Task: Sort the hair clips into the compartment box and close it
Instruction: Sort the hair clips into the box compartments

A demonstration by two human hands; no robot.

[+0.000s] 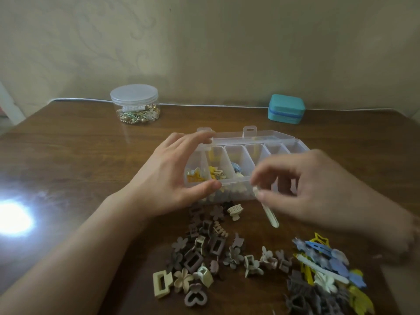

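A clear plastic compartment box [254, 135] stands open in the middle of the table, its lid tilted back. Yellow and orange clips lie in its left compartments and a blue one further right. My left hand [168, 176] holds the box's left end, thumb on the front wall and fingers at the back corner. My right hand [302, 189] pinches a long cream hair clip [270, 213] just in front of the box. A pile of brown, beige and grey claw clips [204, 253] lies near me. A second pile of blue, yellow and white clips [325, 267] lies at the right.
A round clear jar [135, 104] with a lid and trinkets inside stands at the back left. A teal zip case [286, 109] sits at the back right. The wooden table [68, 160] meets a wall behind, and a bright light glare shows at the left.
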